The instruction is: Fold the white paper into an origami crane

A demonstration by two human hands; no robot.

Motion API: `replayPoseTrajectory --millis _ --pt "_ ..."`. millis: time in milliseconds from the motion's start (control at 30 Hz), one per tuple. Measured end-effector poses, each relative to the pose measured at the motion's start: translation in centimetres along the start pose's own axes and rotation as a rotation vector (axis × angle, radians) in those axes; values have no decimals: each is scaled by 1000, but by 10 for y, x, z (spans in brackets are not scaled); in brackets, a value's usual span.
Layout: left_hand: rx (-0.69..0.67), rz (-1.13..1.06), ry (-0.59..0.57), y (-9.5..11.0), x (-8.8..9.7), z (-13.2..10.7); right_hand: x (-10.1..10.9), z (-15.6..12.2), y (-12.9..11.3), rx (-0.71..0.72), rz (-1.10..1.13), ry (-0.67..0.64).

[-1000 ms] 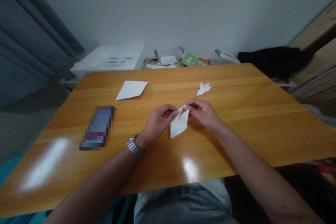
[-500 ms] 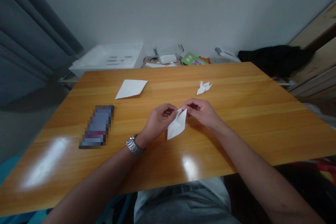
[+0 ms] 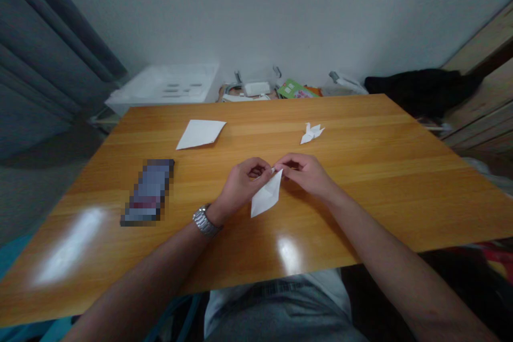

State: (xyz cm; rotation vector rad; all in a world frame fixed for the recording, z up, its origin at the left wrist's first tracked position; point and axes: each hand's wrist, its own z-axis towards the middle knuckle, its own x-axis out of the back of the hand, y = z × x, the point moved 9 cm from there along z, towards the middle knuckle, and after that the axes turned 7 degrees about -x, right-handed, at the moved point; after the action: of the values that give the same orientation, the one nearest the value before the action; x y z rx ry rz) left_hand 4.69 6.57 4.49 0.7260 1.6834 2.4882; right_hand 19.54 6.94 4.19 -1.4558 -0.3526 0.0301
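Observation:
Between my hands is a small piece of folded white paper [image 3: 266,196], held just over the table with a pointed corner hanging toward me. My left hand [image 3: 245,180] pinches its upper left edge between thumb and fingers. At the top corner, the thumb and fingertips of my right hand [image 3: 303,172] are closed on the paper, close to the left fingertips. The fingers partly hide the upper folds. Beyond my right hand, a white folded paper crane [image 3: 311,133] rests on the table.
On the wooden table [image 3: 372,171], a sheet of white paper [image 3: 201,134] lies at the back left and a pixelated phone [image 3: 149,192] at the left. Behind the table are a white tray-like basin [image 3: 168,83], a green booklet [image 3: 295,89] and dark cloth [image 3: 420,88].
The folded paper has shifted slightly left and toward me. My right fingertips have moved a little left, nearer to my left fingertips. Both hands keep hold of the paper.

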Motion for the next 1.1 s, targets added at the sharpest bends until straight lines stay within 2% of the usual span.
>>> replayPoseTrajectory --millis 300,500,600,800,967,1100 --pt "-62 85 -39 5 2 2 -1 0 5 -25 -17 8" --pt "-3 28 -39 -6 0 1 1 0 6 -18 -25 7" --pt "20 12 -56 -11 0 1 9 3 11 -29 21 58" --pt "-6 170 -97 -10 4 0 25 6 17 -59 98 186" --pt "18 108 -114 -11 2 1 25 5 16 -63 122 197" --pt "66 -30 -42 -21 5 3 24 4 15 -86 142 201"
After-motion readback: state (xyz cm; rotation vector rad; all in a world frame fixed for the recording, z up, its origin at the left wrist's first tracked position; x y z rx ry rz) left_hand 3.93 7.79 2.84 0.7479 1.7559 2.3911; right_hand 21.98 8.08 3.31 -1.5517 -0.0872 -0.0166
